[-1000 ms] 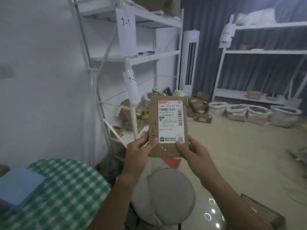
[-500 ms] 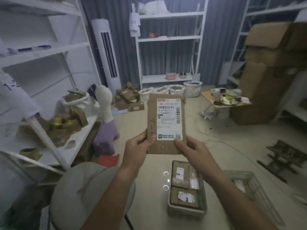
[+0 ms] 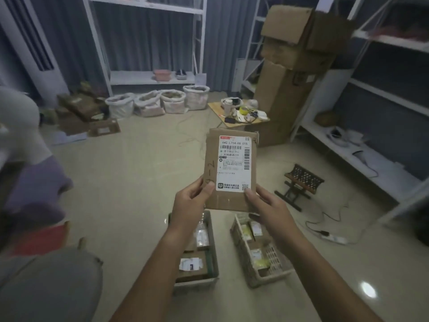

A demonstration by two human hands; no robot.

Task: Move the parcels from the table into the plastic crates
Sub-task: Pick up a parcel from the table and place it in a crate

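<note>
left hand [image 3: 189, 201] + right hand [image 3: 269, 205] – grip clasps parcel [image 3: 229, 168] upright | left crate [image 3: 197, 252] – boxed parcels | right crate [image 3: 260, 249] – small packets

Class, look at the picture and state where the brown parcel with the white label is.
In the head view the brown parcel is centre frame, held upright by the left hand and right hand, above two plastic crates on the floor.

Two hands — left hand [image 3: 189, 201], right hand [image 3: 270, 205] — grip one parcel [image 3: 231, 169]. Two plastic crates sit below — left crate [image 3: 214, 256], right crate [image 3: 243, 261]. Four white sacks [image 3: 157, 103] line the shelving.
</note>
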